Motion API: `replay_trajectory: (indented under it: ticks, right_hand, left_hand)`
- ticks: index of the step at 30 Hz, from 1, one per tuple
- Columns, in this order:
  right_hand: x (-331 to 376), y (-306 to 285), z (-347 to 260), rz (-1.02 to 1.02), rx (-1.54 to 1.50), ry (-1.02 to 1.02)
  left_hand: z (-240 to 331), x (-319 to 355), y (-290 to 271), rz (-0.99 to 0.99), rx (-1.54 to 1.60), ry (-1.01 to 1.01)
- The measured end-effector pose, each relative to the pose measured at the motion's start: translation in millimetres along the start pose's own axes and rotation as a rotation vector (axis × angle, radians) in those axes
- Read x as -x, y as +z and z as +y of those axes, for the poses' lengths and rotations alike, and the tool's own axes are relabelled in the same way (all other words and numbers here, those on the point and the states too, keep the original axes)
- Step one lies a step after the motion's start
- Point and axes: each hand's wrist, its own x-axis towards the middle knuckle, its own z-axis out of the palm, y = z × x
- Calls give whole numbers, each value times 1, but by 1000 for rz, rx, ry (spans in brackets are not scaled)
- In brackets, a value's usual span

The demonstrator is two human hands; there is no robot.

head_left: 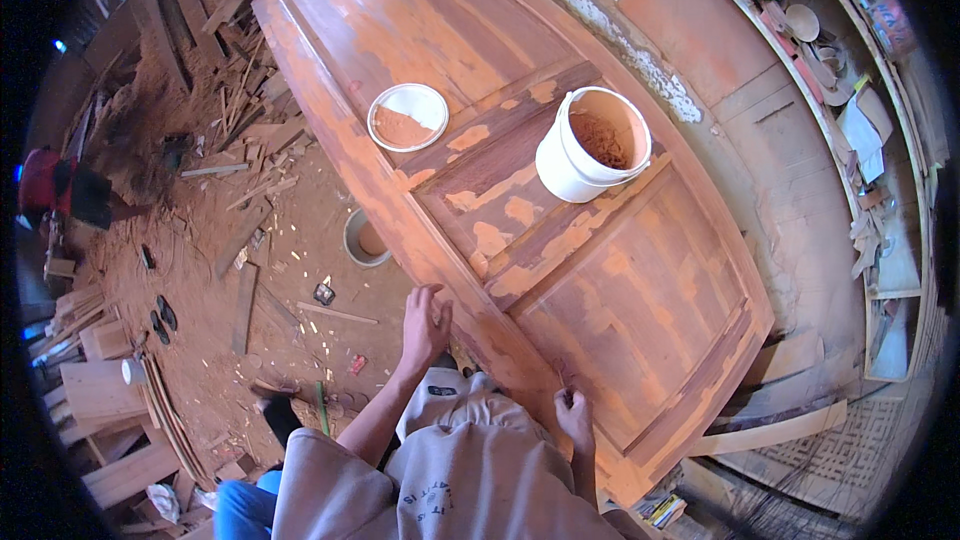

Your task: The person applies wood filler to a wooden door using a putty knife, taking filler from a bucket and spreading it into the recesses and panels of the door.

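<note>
A panelled wooden door (640, 310) lies in front of me, its reddish-brown surface patched with orange filler. My left hand (427, 328) is at the door's near left edge, fingers slightly bent and thumb apart, with nothing seen in it. Over the lower part of the door, my right hand (574, 414) is closed in a pinch. Something thin and dark seems to stick out above its fingertips, too small to name. A white bucket (570, 165) holding brown powder stands on the door's middle. Left of it lies a white lid (425, 100) with orange-brown powder on it.
Wood scraps (250, 130) and shavings litter the dusty floor at left. Another bucket (366, 240) stands below the door's left edge. A pair of sandals (163, 315) lies farther left. Along the right wall runs a shelf (845, 150) with papers and tools.
</note>
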Motion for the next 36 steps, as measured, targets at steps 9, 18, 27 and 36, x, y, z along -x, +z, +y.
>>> replay_trajectory:
  ticks: [9,18,27,36]
  right_hand:
    - [-17,-54,-23,-109,-128,-37]
    - [-31,-32,-36,199,-194,41]
    - [48,96,-123,379,-297,196]
    - [99,148,-146,573,-380,375]
  left_hand:
    - [7,20,64,-402,-523,181]
    - [0,-29,77,-607,-533,346]
    - [-19,-94,35,-896,-380,651]
    - [-41,-147,36,-1132,-180,863]
